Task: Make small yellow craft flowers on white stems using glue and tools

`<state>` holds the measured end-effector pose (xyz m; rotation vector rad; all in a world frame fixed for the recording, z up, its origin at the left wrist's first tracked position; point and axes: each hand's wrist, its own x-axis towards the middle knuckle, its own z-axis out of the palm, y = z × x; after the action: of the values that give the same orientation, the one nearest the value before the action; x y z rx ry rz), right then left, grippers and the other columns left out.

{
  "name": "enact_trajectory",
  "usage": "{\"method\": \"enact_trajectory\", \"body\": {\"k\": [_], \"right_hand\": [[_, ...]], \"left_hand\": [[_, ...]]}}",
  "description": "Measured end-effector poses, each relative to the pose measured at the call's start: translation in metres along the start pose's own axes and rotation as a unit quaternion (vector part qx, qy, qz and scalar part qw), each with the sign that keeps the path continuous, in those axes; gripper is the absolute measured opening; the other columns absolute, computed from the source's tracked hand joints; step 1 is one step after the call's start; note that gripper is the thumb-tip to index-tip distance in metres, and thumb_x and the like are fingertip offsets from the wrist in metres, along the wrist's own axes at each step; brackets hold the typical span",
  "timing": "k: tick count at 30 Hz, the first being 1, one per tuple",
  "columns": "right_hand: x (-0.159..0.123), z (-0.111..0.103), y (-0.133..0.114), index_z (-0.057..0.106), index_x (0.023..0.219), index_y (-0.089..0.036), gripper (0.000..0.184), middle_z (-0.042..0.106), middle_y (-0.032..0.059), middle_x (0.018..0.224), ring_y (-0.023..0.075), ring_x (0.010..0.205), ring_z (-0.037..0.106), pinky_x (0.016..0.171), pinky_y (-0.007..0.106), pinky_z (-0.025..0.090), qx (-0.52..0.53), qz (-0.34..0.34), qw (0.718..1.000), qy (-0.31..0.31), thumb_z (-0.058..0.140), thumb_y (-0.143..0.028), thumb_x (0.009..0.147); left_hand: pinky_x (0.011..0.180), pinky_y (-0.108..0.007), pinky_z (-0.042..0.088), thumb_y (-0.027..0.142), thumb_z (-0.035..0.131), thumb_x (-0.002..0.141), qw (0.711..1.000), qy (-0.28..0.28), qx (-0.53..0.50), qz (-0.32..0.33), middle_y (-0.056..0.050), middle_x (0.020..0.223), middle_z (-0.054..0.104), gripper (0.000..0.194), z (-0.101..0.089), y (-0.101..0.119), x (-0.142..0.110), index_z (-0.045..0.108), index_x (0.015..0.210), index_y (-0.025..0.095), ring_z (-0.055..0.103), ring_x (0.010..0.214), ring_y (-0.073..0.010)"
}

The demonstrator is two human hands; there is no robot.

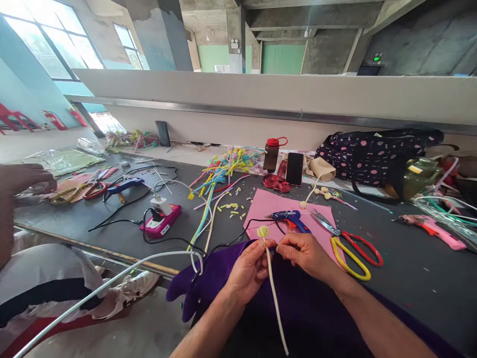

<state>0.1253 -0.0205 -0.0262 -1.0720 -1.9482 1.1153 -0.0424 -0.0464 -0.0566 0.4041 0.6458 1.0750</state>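
Note:
My left hand [248, 271] is closed on a cream pipe-cleaner stem [275, 298] near its upper end. A pale yellow looped head [263, 231] tops this stem, and its long tail slants down over the dark purple cloth [223, 266] at the table edge. Close beside it, my right hand [307, 253] pinches with thumb and forefinger; whatever lies between them is too small to make out. Just beyond the hands, a blue glue gun [292, 219] rests on a pink sheet [261, 206]. Scissors [345, 238] with red and yellow handles lie right of it.
Colourful pipe-cleaner stems [219, 174] heap behind small cut bits. A magenta power strip [161, 221] with cables sits left. Behind are a bottle [272, 155], a phone [294, 169] and a patterned bag [368, 159]. A pink glue gun [434, 228] lies right; another person's hand [28, 179] is far left.

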Motion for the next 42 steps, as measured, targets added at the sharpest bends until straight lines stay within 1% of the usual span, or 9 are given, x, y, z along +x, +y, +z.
{"method": "enact_trajectory", "body": {"k": [3,6,9,12,16,24,32,36,42], "right_hand": [[0.000,0.005,-0.002,0.063,0.082,-0.017,0.021,0.056,-0.0023,0.067,0.0078,0.051,0.048,0.048,0.020,0.038,0.076,0.008,0.997,-0.025,0.057,-0.037,0.084],[-0.001,0.007,-0.006,0.063,0.083,-0.017,0.019,0.053,-0.0035,0.066,0.0064,0.051,0.045,0.046,0.019,0.037,0.150,0.021,0.987,-0.054,0.059,-0.035,0.082],[-0.002,0.008,-0.009,0.063,0.084,-0.017,0.017,0.051,-0.0048,0.065,0.0058,0.051,0.045,0.045,0.017,0.034,0.200,0.041,0.976,-0.075,0.063,-0.033,0.079],[-0.003,0.008,-0.009,0.060,0.081,-0.016,0.019,0.052,-0.0055,0.061,0.0054,0.048,0.046,0.044,0.017,0.032,0.214,0.063,0.968,-0.113,0.066,-0.034,0.077],[-0.002,0.009,-0.007,0.058,0.077,-0.015,0.024,0.062,-0.0014,0.069,0.0050,0.046,0.048,0.044,0.018,0.031,0.202,0.086,0.963,-0.156,0.064,-0.038,0.078],[-0.001,0.007,0.000,0.057,0.074,-0.015,0.026,0.059,-0.0021,0.063,0.0053,0.044,0.045,0.043,0.018,0.033,0.178,0.101,0.962,-0.183,0.062,-0.040,0.080],[0.000,0.007,0.002,0.055,0.075,-0.015,0.026,0.059,-0.0021,0.063,0.0053,0.045,0.046,0.043,0.017,0.033,0.171,0.120,0.959,-0.191,0.061,-0.040,0.081],[0.000,0.004,0.002,0.055,0.073,-0.014,0.025,0.060,-0.0012,0.065,0.0051,0.045,0.046,0.043,0.017,0.033,0.184,0.115,0.956,-0.199,0.061,-0.038,0.081],[0.001,-0.016,-0.004,0.056,0.074,-0.014,0.026,0.059,-0.0021,0.061,0.0048,0.042,0.044,0.042,0.017,0.034,0.205,0.125,0.953,-0.184,0.062,-0.039,0.078]], "left_hand": [[0.037,-0.013,0.021,0.034,0.070,0.071,0.996,0.017,0.053,0.069,0.004,0.059,0.045,0.023,0.003,-0.008,0.000,0.066,0.084,0.015,0.035,0.046,-0.0027],[0.038,-0.016,0.021,0.037,0.067,0.073,0.976,0.037,0.146,0.159,0.002,0.063,0.047,0.023,0.004,-0.013,0.000,0.068,0.079,0.014,0.033,0.046,-0.0031],[0.041,-0.017,0.024,0.034,0.066,0.075,0.950,0.032,0.213,0.226,-0.002,0.082,0.052,0.019,0.004,-0.013,-0.005,0.070,0.078,0.015,0.036,0.051,-0.0034],[0.044,-0.018,0.028,0.029,0.068,0.073,0.939,0.011,0.227,0.257,-0.004,0.097,0.050,0.013,0.004,-0.011,-0.012,0.070,0.073,0.016,0.041,0.058,-0.0054],[0.048,-0.018,0.032,0.024,0.066,0.074,0.939,-0.023,0.222,0.263,-0.004,0.094,0.049,0.009,0.001,-0.011,-0.018,0.070,0.071,0.017,0.045,0.066,-0.0087],[0.062,-0.021,0.040,0.022,0.071,0.069,0.952,-0.036,0.184,0.242,-0.003,0.087,0.048,0.006,-0.007,-0.012,-0.012,0.070,0.071,0.016,0.048,0.076,-0.0126],[0.041,-0.017,0.023,0.026,0.069,0.070,0.976,0.021,0.096,0.192,0.002,0.068,0.048,0.013,-0.002,-0.004,-0.013,0.067,0.077,0.016,0.033,0.046,-0.0026],[0.039,-0.016,0.022,0.026,0.072,0.067,0.978,0.049,0.059,0.196,0.003,0.063,0.050,0.015,0.009,0.014,-0.012,0.066,0.076,0.015,0.035,0.044,-0.0023],[0.036,-0.012,0.023,0.025,0.074,0.066,0.972,0.060,0.016,0.225,0.001,0.070,0.055,0.019,0.037,0.060,-0.006,0.064,0.076,0.013,0.036,0.045,-0.0006]]}}
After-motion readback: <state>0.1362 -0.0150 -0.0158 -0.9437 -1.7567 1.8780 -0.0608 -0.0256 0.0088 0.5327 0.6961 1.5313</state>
